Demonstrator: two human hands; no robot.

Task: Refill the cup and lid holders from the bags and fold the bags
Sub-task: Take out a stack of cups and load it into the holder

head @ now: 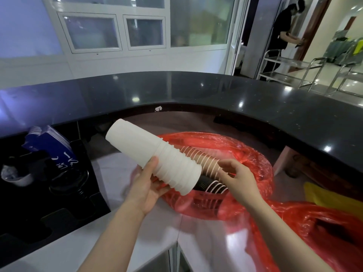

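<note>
- Right now, low centre of the frame: left hand (146, 185) curled under a stack of white cups (155, 156), thumb on top, fingers wrapped below, stack lying tilted with its closed end pointing to upper left.
- Right hand (238, 178) just right of it, fingers bent down into the mouth of the red bag (253, 160), fingertips at a stack of brown cups (204, 159); looks like touching or starting to pinch, a firm grip cannot be told.
- Brown cups sit inside the bag with a stack of dark cups (213, 187) below them, both partly hidden behind the white stack.
- Red bag lies open on the pale worktop (121, 238), its tail trailing to lower right; something yellow (322, 197) beside it at right edge.
- Left of frame: black holder (59, 193) with round wells, a clear cup (16, 176) and blue packets (50, 143) in it; white cups not yet in a well.
- Beyond: dark curved counter (196, 91); upper right, another person (282, 36) by metal trolleys (290, 69).
- Step, my guess: white stack out, on its way to the holder.
- Risks: one-hand grip near the open end, so the long tilted stack could slide apart or drop.
- Thin bag could snag on the brown cups and drag across the slick worktop.
- Stack may hit the blue packets when swung left.
</note>
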